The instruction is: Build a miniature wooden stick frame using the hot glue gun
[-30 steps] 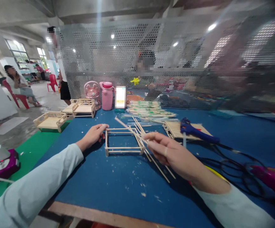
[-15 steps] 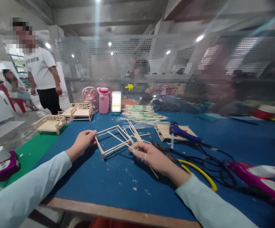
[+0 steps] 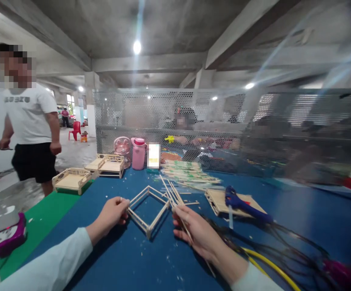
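Observation:
My left hand (image 3: 114, 213) pinches the left corner of a small square frame (image 3: 148, 231) built of thin wooden sticks. The frame is tilted a little over the blue table, one corner towards me. My right hand (image 3: 198, 231) is closed on a thin wooden stick (image 3: 211, 268) whose lower end sticks out below the palm. Its fingertips are close to the frame's right corner; whether they touch it I cannot tell. Just behind that hand lie loose wooden sticks (image 3: 175, 193). A blue glue gun (image 3: 248, 207) rests on a flat wooden piece (image 3: 215, 205) to the right.
Small wooden bed models (image 3: 72, 180) stand at the back left, near a pink flask (image 3: 138, 154) and a phone (image 3: 154, 156). Bundled sticks (image 3: 184, 173) lie before a perforated screen (image 3: 151, 111). Cables and yellow-handled pliers (image 3: 272, 264) are at right. A person (image 3: 31, 117) stands at left.
The frame has turned, bringing one corner towards me. The stick that crossed over it no longer does; my right hand has drawn it back to the right. The camera view has tilted up.

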Available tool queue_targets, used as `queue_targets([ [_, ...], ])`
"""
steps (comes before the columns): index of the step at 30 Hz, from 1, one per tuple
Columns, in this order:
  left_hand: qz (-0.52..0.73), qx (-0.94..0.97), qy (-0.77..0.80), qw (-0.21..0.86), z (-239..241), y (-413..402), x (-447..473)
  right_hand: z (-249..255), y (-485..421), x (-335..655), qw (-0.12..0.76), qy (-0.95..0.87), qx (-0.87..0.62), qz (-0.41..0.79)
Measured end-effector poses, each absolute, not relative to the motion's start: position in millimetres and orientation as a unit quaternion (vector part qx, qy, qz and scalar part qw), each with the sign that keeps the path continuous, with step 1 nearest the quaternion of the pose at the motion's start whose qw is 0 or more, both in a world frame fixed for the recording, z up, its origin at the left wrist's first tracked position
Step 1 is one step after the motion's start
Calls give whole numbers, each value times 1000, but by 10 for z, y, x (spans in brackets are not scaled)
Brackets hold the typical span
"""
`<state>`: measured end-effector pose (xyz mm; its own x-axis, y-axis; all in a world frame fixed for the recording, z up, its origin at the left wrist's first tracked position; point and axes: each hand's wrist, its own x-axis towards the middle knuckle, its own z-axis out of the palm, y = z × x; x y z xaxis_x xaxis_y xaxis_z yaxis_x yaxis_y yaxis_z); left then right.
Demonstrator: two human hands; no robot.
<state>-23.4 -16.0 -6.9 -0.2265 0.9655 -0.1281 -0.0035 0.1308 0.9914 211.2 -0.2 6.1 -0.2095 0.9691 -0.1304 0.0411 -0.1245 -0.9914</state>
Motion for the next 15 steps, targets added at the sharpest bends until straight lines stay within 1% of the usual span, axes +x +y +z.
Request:
queue_targets([
  [2,504,429,594,457,-75,-193,-229,19,-112,2161,426,-476,-489,594],
  [4,493,440,596,455,-73,-219,-219,-9,-153,2212,440,-463,-501,584],
  [8,493,433,563,502,-50,-266,-158,18,-7,2303,426,-519,-518,530],
  [11,463,452,557,521,-48,-309,-103,58,125,2344,416,-534,-526,515],
  [13,436,489,573,493,-59,-335,-94,77,133,2355,418,-528,-529,516],
  [15,426,534,585,437,-70,-350,-119,104,61,2353,422,-565,-529,472],
])
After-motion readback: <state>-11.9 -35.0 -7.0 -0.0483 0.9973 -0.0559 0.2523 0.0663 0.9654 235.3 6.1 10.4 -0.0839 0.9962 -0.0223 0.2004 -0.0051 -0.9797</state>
